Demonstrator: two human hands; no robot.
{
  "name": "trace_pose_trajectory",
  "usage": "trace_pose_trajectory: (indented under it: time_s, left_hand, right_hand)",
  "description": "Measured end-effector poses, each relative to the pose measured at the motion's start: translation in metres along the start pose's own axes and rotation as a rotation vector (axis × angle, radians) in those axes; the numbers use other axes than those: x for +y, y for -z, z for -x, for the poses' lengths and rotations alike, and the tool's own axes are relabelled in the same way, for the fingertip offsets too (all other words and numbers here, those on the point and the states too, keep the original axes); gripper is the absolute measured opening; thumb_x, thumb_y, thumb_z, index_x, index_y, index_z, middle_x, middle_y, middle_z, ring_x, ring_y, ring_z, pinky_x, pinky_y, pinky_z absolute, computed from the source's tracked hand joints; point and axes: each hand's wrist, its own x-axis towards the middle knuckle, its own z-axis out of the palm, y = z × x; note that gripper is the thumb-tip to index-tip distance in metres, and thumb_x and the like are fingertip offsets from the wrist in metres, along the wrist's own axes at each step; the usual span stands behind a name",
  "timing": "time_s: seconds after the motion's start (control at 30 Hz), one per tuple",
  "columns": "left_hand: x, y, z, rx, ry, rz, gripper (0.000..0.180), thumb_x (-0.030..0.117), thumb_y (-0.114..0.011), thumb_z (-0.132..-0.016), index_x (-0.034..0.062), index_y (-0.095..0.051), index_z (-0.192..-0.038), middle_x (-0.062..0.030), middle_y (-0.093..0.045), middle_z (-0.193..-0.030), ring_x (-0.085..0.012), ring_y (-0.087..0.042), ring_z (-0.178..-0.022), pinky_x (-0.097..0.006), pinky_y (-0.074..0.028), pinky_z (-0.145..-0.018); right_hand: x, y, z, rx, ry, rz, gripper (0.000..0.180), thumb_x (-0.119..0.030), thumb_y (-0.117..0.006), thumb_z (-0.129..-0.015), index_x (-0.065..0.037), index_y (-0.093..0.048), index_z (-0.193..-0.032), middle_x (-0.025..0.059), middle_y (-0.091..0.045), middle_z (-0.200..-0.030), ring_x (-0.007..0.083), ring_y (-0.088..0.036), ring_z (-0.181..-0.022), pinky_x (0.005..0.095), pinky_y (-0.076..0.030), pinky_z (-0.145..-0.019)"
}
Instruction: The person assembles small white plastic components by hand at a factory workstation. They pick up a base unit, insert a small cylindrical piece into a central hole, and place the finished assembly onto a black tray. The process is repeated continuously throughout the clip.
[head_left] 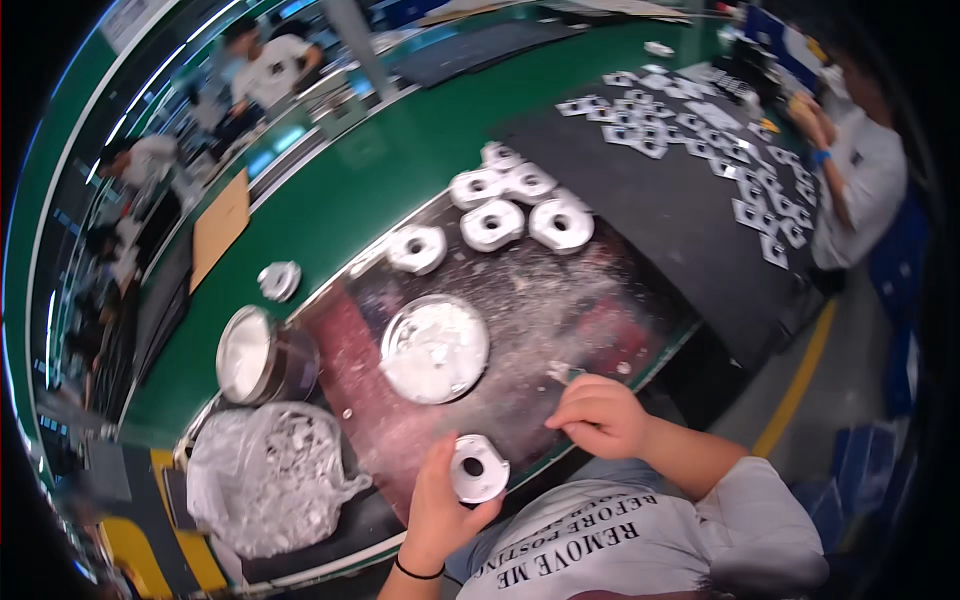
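Note:
My left hand (437,508) grips a white ring-shaped part (490,484) by its side, near the front edge of the work mat. The part has a round dark hole and a flattened side. To its right, my right hand (604,416) is closed, fingers pinched together. A small thin tool with a pale tip (562,371) sticks out beyond these fingers; its kind is too blurred to name. Ahead of my hands lies a round white-coated dish (436,350). Several similar ring parts (492,226) stand grouped at the mat's far side, with one ring part (416,249) slightly apart.
Left of the mat stand a tub of white material (246,356) and a plastic bag of small pieces (268,478). Another white part (279,281) lies on the green table (350,190). Many small pieces (640,120) cover a black sheet (640,210), beside a co-worker (860,180).

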Motion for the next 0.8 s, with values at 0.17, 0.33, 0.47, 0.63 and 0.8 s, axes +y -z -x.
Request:
trace_pose_trajectory:
  time_s: [0.17,0.33,0.47,0.63,0.8]
  left_hand:
    - [-0.010,-0.021,0.002,0.091,0.039,0.093,0.094,0.013,-0.079,-0.062,0.0007,-0.024,-0.138,-0.0250,-0.038,-0.135,-0.0410,-0.044,-0.117,-0.046,-0.036,-0.099]
    - [-0.001,-0.012,0.003,0.115,-0.036,-0.156,0.096,0.015,-0.081,-0.060,0.0018,-0.026,-0.138,-0.0237,-0.038,-0.135,-0.0389,-0.043,-0.116,-0.047,-0.037,-0.097]
    - [-0.020,-0.022,0.016,0.224,0.042,0.181,0.097,0.015,-0.082,-0.063,0.0021,-0.024,-0.140,-0.0142,-0.040,-0.129,-0.0283,-0.043,-0.116,-0.039,-0.034,-0.100]
    - [-0.011,-0.019,0.021,0.406,0.128,0.590,0.104,0.027,-0.081,-0.068,0.0034,-0.012,-0.142,-0.0110,-0.036,-0.130,-0.0239,-0.043,-0.114,-0.035,-0.038,-0.095]
    - [-0.024,-0.016,0.026,0.387,0.024,0.521,0.106,0.035,-0.080,-0.068,0.0049,-0.012,-0.143,-0.0067,-0.035,-0.130,-0.0223,-0.043,-0.115,-0.035,-0.041,-0.093]
  right_hand:
    - [-0.042,0.042,0.017,0.010,0.058,0.222,0.017,-0.001,-0.063,-0.074,-0.007,-0.068,-0.090,0.0055,-0.065,-0.086,0.0250,-0.061,-0.079,0.0351,-0.048,-0.072]
    - [-0.077,0.120,0.044,0.460,-0.117,0.567,0.014,0.002,-0.058,-0.073,-0.003,-0.065,-0.084,0.0086,-0.063,-0.081,0.0223,-0.059,-0.073,0.0319,-0.046,-0.068]
    - [-0.055,0.177,0.067,0.756,-0.375,0.695,0.013,-0.003,-0.057,-0.082,0.001,-0.063,-0.092,0.0072,-0.061,-0.089,0.0174,-0.057,-0.077,0.0257,-0.044,-0.070]
    - [-0.017,0.233,0.084,0.787,-0.699,1.045,0.037,-0.027,-0.068,-0.078,-0.004,-0.063,-0.107,0.0100,-0.061,-0.108,0.0220,-0.053,-0.102,0.0325,-0.040,-0.087]
    - [-0.007,0.238,0.073,0.657,-1.037,1.356,0.060,-0.050,-0.072,-0.070,-0.010,-0.062,-0.113,0.0123,-0.056,-0.121,0.0206,-0.044,-0.119,0.0399,-0.029,-0.102]
